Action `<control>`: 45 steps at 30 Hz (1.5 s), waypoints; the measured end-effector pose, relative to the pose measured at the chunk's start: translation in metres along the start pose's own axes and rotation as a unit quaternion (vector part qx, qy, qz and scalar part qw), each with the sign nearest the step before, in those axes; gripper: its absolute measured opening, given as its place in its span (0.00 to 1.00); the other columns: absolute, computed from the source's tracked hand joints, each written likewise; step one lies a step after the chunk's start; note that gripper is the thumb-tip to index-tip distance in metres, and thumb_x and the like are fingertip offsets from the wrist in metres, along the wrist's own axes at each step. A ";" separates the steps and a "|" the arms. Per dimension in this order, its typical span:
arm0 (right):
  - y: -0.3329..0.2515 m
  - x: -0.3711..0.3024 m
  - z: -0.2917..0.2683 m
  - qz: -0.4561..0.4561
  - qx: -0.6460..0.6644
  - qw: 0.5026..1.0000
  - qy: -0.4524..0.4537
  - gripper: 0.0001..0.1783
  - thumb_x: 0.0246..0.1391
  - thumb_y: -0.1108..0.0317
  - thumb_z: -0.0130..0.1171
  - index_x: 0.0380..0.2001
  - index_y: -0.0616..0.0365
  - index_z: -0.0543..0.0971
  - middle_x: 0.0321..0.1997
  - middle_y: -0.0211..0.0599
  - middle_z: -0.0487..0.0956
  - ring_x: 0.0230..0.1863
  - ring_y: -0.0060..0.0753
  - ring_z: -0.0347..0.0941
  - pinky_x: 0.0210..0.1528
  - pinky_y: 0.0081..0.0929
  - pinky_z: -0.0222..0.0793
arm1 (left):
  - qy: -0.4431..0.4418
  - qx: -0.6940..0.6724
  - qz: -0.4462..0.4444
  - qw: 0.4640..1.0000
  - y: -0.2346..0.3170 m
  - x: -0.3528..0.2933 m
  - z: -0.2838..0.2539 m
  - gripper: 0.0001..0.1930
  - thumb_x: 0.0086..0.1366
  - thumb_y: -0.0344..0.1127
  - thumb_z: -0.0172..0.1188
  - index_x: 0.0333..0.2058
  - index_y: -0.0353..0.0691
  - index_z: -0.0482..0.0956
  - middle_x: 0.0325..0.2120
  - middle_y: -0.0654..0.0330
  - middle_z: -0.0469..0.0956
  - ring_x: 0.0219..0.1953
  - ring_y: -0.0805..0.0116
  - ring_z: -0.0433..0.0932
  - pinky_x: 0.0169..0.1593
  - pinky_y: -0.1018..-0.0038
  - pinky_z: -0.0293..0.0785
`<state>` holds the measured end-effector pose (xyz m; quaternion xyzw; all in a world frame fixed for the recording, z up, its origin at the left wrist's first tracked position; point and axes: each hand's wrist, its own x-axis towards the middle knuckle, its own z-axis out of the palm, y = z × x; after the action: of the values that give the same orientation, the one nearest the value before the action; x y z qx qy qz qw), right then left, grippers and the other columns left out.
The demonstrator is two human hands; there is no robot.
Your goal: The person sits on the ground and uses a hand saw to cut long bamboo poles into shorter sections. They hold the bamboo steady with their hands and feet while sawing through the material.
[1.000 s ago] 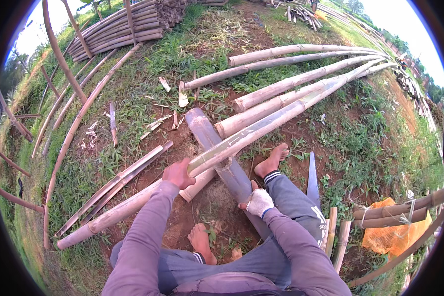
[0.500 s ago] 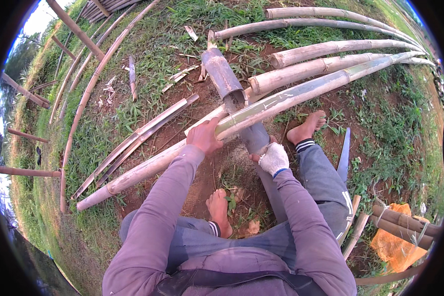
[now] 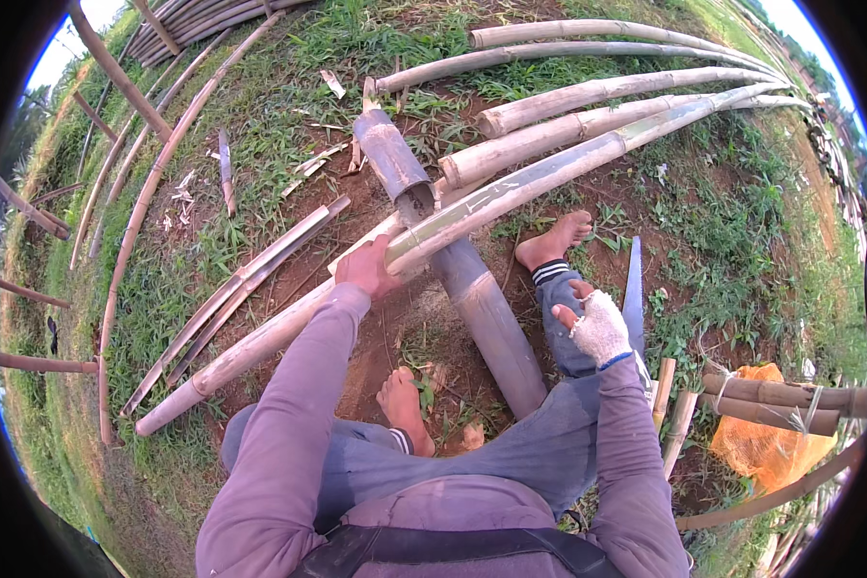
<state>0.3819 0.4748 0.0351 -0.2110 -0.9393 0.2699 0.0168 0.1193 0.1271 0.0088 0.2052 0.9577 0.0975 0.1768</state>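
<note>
My bare left hand (image 3: 369, 268) is closed on the near end of a long greenish bamboo pole (image 3: 511, 200), beside a second pale pole (image 3: 250, 345) that runs down to the left. Beneath these lies a thick dark bamboo piece (image 3: 486, 318), slanting toward my lap. To the right, my right hand (image 3: 599, 326) wears a white glove with bare fingertips showing. Its fingers are apart and hold nothing, above my right leg. Right behind it lies a handsaw (image 3: 633, 289), its blade visible and its handle hidden.
A hollow dark bamboo section (image 3: 395, 159) lies ahead, with several long poles (image 3: 588, 91) at the far right. Split bamboo strips (image 3: 250, 275) lie left on the grass. A pole frame (image 3: 130, 241) stands further left. An orange net bag (image 3: 766, 448) sits under tied bamboo at right.
My right hand has let go of the thick dark bamboo piece and moved right, toward the saw. My left hand stays on the pole end. The whole view has shifted slightly.
</note>
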 end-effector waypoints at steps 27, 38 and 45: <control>-0.010 0.184 0.107 0.058 -0.428 0.896 0.105 0.33 0.64 0.53 0.60 0.60 0.72 0.77 0.60 0.56 0.81 0.60 0.51 0.76 0.63 0.50 0.67 | 0.034 -0.053 0.099 0.993 -0.012 0.031 0.022 0.56 0.46 0.56 0.81 0.72 0.40 0.67 0.67 0.44 0.70 0.74 0.43 0.63 0.76 0.52 0.62; 0.167 -0.189 0.047 0.198 0.233 0.926 0.221 0.21 0.67 0.68 0.63 0.60 0.65 0.79 0.55 0.42 0.84 0.51 0.35 0.82 0.53 0.33 0.78 | -0.097 -0.028 -0.049 0.994 -0.055 -0.014 -0.007 0.48 0.49 0.57 0.82 0.64 0.43 0.70 0.57 0.45 0.82 0.63 0.41 0.79 0.66 0.49 0.75; 0.064 -0.210 -0.066 0.087 0.245 0.905 0.336 0.11 0.68 0.68 0.64 0.48 0.63 0.79 0.35 0.33 0.80 0.34 0.23 0.75 0.36 0.27 0.72 | 0.006 0.007 -0.021 1.000 -0.036 -0.023 0.008 0.35 0.56 0.49 0.79 0.57 0.42 0.72 0.53 0.45 0.85 0.58 0.42 0.84 0.60 0.53 0.80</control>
<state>0.6069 0.4717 0.0762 -0.3595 -0.7598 0.4052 0.3595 0.1290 0.0861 -0.0014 0.1857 0.9634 0.0884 0.1720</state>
